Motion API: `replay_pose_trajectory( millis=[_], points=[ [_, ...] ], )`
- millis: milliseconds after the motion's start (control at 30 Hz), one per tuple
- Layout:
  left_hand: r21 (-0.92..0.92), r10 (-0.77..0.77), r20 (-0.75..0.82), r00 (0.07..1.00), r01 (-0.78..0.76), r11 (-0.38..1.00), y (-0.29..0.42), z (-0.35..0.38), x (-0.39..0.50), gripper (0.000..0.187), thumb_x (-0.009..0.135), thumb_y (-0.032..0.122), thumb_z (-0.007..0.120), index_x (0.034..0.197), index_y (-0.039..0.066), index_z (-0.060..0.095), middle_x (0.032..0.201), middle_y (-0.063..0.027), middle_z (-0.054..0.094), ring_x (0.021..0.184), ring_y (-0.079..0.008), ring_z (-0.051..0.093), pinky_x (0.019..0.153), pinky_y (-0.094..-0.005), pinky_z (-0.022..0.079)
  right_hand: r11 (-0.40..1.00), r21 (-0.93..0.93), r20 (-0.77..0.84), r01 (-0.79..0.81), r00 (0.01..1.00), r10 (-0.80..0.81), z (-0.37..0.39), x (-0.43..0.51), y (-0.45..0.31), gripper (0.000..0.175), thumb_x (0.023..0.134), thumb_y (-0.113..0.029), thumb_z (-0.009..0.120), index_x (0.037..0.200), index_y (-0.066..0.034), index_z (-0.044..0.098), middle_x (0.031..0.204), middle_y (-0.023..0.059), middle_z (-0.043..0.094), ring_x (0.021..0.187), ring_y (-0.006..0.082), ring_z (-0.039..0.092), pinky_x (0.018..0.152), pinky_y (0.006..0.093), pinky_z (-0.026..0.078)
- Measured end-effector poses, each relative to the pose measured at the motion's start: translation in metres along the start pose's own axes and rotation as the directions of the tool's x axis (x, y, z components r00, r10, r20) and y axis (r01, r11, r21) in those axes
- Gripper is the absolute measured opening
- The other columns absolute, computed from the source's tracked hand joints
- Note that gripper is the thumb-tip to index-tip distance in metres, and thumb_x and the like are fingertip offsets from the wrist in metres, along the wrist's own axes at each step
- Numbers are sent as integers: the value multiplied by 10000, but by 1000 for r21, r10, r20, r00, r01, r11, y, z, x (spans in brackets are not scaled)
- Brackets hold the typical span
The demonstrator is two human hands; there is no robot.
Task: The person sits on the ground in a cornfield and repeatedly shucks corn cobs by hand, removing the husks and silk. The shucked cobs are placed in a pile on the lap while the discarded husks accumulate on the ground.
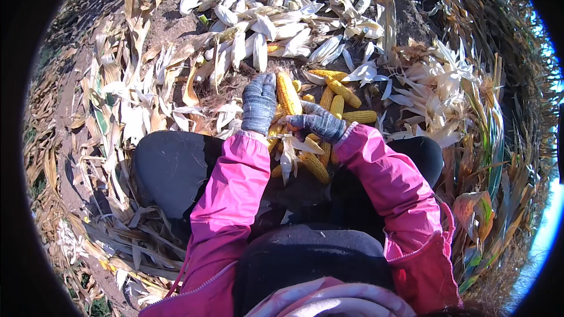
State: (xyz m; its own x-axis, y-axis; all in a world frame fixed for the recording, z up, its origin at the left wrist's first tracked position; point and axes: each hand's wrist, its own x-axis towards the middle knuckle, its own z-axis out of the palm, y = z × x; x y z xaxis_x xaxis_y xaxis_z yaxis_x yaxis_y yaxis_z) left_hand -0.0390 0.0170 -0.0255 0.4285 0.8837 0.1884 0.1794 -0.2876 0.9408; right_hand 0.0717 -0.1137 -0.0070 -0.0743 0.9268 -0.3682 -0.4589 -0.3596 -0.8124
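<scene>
A yellow corn cob (pixel 288 94) stands out between my two gloved hands, its pulled-back husk (pixel 288 158) hanging below. My right hand (pixel 315 121), in a grey knit glove with bare fingertips, is closed around the lower end of this cob. Against the cob's upper left side lies my left hand (pixel 259 103), in a grey glove; its fingers are together and point away from me, and whether they grip the cob is hidden. Several husked cobs (pixel 343 92) lie in a heap under and to the right of my right hand, some reaching down between my legs.
A large pile of corn ears in pale husks (pixel 264 31) lies beyond my hands. Loose dry husks (pixel 440 92) are heaped at the right. Dry stalks and leaves (pixel 110 132) cover the soil at the left. My bent knees (pixel 172 167) flank the cobs.
</scene>
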Motion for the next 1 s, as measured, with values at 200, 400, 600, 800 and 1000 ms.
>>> replay_pose_trajectory(
  millis=[200,400,600,800,1000],
  points=[
    [-213,-192,54,980,199,956,37,-42,27,243,914,199,486,813,33,632,595,15,500,514,-72,406,485,-228,341,995,-7,-449,-104,889,90,-52,-8,-18,249,778,-267,663,834,-57,543,627,47,544,448,132,523,375,263,425],
    [28,161,83,983,-164,986,78,-100,79,220,859,157,568,1039,36,605,865,-64,630,660,-108,578,643,-244,481,375,-584,-808,-720,560,-182,-161,-11,18,548,701,-410,680,1076,-31,551,877,136,618,810,281,611,690,407,494],
    [624,342,236,910,-411,664,125,-162,114,291,837,180,604,1120,112,596,1131,-81,586,1052,-191,548,912,-290,417,-103,-959,-244,-266,952,-183,-64,8,30,709,673,-266,678,1303,-136,380,1245,136,443,1158,315,414,942,432,358],
    [695,178,287,941,-332,638,116,-156,105,299,841,243,606,1095,83,599,1044,-102,624,954,-180,592,842,-283,450,-362,-892,194,271,952,236,-17,48,123,469,803,-215,531,1266,-195,457,1370,126,359,1305,325,269,979,481,298],
    [631,257,348,901,-429,647,116,-136,100,296,819,240,622,1068,80,614,989,-99,639,908,-179,606,798,-287,465,-456,-826,142,332,905,401,-11,65,136,325,842,-225,487,1149,-167,577,1371,105,373,1300,324,281,990,525,271]
  ],
)
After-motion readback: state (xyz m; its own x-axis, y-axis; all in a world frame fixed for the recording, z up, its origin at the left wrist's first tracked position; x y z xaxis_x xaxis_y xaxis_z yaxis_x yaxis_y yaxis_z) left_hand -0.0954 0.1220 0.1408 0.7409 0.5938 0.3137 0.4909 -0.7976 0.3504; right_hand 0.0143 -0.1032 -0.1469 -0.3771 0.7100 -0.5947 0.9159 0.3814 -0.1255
